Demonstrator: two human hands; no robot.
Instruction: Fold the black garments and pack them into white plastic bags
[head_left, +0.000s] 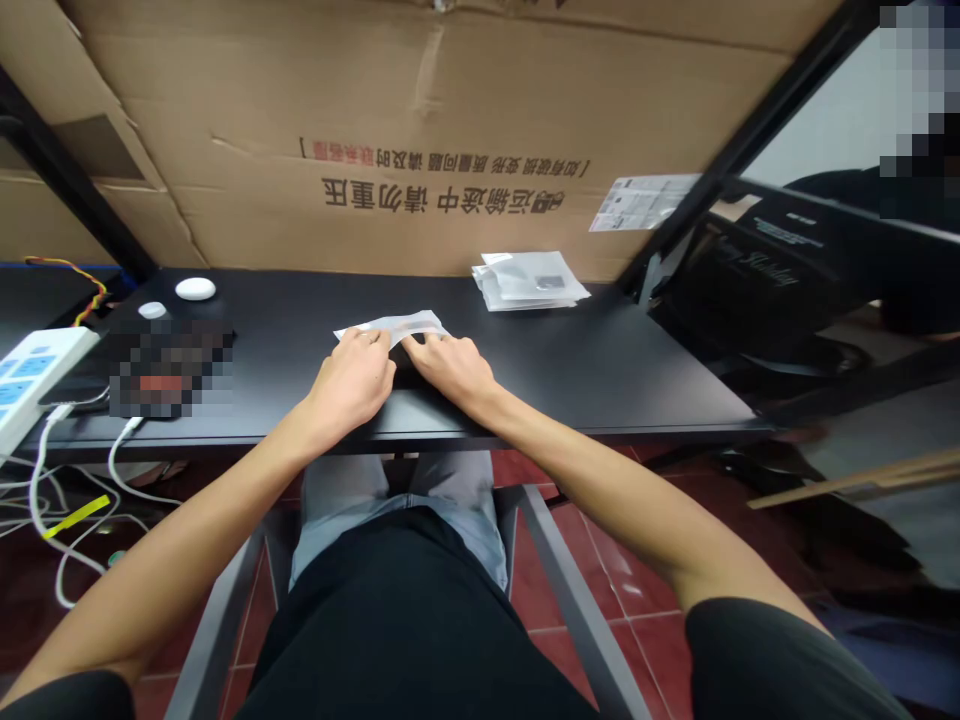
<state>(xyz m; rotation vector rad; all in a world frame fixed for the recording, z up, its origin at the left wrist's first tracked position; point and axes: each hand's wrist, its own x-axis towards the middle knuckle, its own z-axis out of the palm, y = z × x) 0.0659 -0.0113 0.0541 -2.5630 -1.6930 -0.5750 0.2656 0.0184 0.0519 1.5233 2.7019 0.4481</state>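
A translucent white plastic bag (420, 322) lies at the middle of the black table, its near edge lifted between my two hands. My left hand (355, 376) has its fingers curled over the bag's left part. On the bag's right part, my right hand (454, 372) grips the near edge, thumb towards the left hand. Both sets of fingertips are partly hidden by the hands and the film. What the bag contains, if anything, I cannot make out. Further back to the right rests a small stack of similar bags (529, 282), the top one showing a dark grey patch.
A cardboard sheet (450, 110) stands behind the black table (600, 370). On the left are a white power strip (37, 380) with cables, a blurred-out dark object (169, 370) and a white rounded item (195, 289). Another person in dark clothing (862, 220) is at the right.
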